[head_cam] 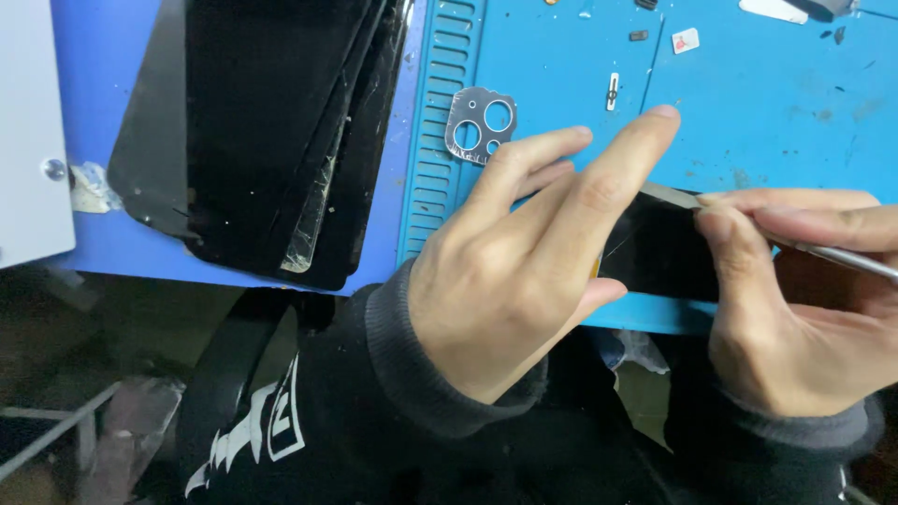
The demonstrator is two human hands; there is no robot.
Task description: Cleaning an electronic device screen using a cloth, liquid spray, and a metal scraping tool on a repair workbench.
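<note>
We are seeing a blue mat (561, 56) looking like matt rubber, ribbed along one strip and smudged with grime. The stacked black panels (271, 122) are showing glossy glass, one edge cracked and splintered. The camera frame (480, 124) is gleaming like polished metal. The thin tool (842, 257) is shining as bare steel. The sleeves (412, 374) are looking like soft, dark ribbed knit cloth.

Likely repair workshop: blue mat (776, 103), cracked panels (281, 131)

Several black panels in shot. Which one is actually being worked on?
The black panel at the mat's near edge, pinned under the left hand, with the right hand holding a metal tool. The cracked panels lie stacked, untouched, far left.
</note>
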